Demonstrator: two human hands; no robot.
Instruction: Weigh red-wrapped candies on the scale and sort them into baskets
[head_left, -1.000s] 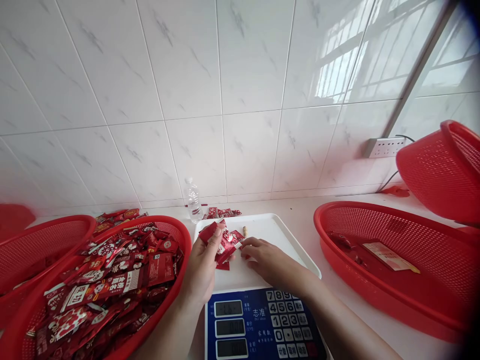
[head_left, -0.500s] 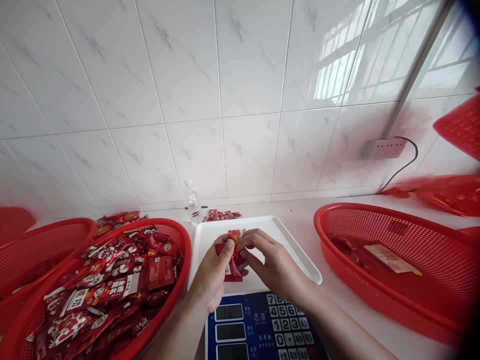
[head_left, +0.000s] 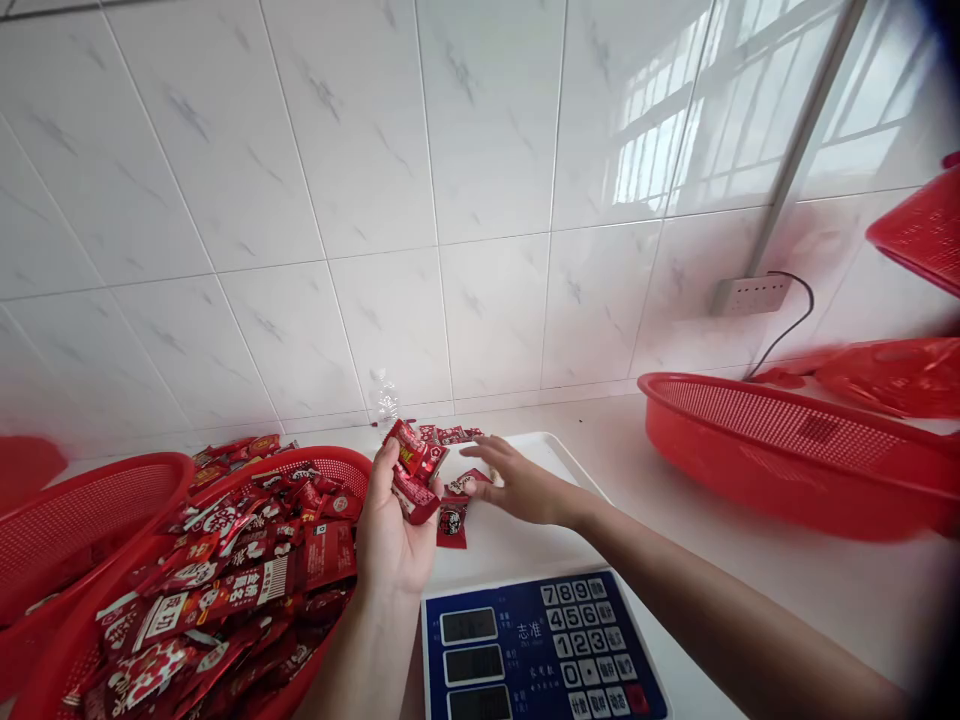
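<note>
Several small red snack packets (head_left: 414,470) are gripped in my left hand (head_left: 401,545), raised over the left side of the white tray (head_left: 517,540). A few more red packets (head_left: 452,525) lie on the tray just right of that hand. My right hand (head_left: 529,487) hovers over the tray with its fingers spread, its fingertips close to those loose packets; nothing shows in its grasp. The tray sits on a blue scale (head_left: 532,660) with number keys and display windows. At left, a red basket (head_left: 352,458) is heaped with red snack packets (head_left: 217,590).
Another red basket (head_left: 161,480) stands at far left. To the right, a red basket (head_left: 750,475) appears tilted. A clear bottle (head_left: 385,395) and more packets (head_left: 450,435) are behind the tray. A socket strip (head_left: 752,294) is on the tiled wall.
My hands have moved apart; the left has shifted left, holding the packets with its palm turned up. My right hand has opened. Loose packets now show on the tray, and the right basket looks more tilted.
</note>
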